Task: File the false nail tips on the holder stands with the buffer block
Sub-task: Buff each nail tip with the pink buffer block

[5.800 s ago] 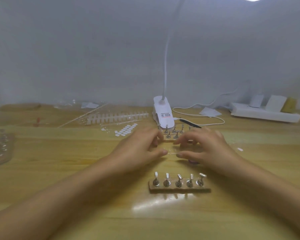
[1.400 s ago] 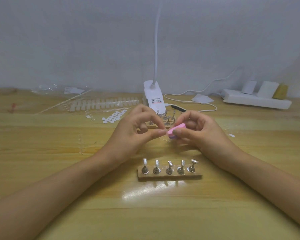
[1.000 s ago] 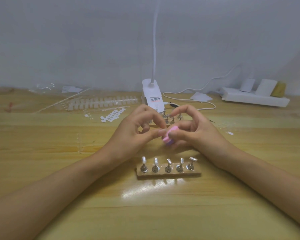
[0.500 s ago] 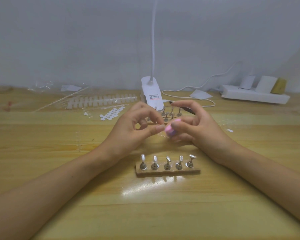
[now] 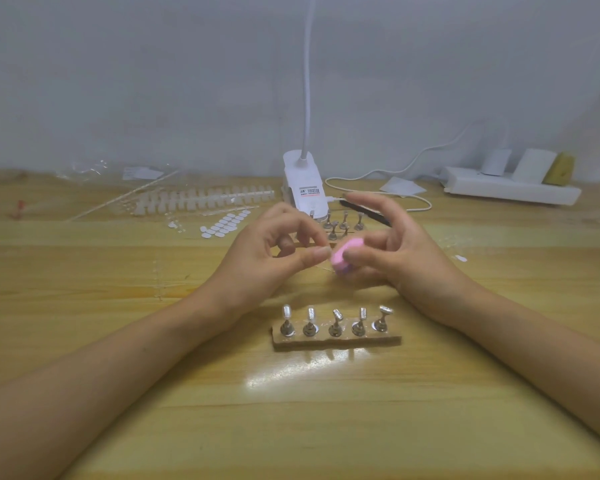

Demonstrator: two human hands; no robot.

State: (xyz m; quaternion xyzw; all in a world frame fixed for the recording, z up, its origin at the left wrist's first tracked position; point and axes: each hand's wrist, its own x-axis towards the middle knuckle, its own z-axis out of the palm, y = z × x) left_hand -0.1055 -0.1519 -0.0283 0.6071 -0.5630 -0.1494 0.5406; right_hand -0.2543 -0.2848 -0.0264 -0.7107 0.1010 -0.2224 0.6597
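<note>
Lifted both hands off the tabletop (image 5: pixel 111 306) since the earliest frame, and took up the buffer block (image 5: pixel 343 261) meanwhile. Hardly any shift over the last half second.

Pinching the block with right hand (image 5: pixel 413 265) between thumb and curled fingers, index finger raised clear above it. Closed thumb and forefinger of left hand (image 5: pixel 267 265) tip to tip just beside the block's end, other fingers curled. Cannot tell whether anything small and clear sits in that pinch. Holding the block in mid-air, beyond the near holder stand (image 5: pixel 336 337) and short of the far holder stand (image 5: pixel 342 225).

Noted on the near stand: five false nail tips (image 5: pixel 310 312) on metal posts (image 5: pixel 335 329), some leaning, none touched at present.

Handling, judged only:
- Block probably light, foam-like, slightly yielding, gritty enough not to slip. Best gripped across the long sides, keeping one flat face free.
- Tips thin and springy, likely easy to crack or knock off the posts. Use light strokes only and avoid side load.
- Steady the stand's base with the free hand.
</note>
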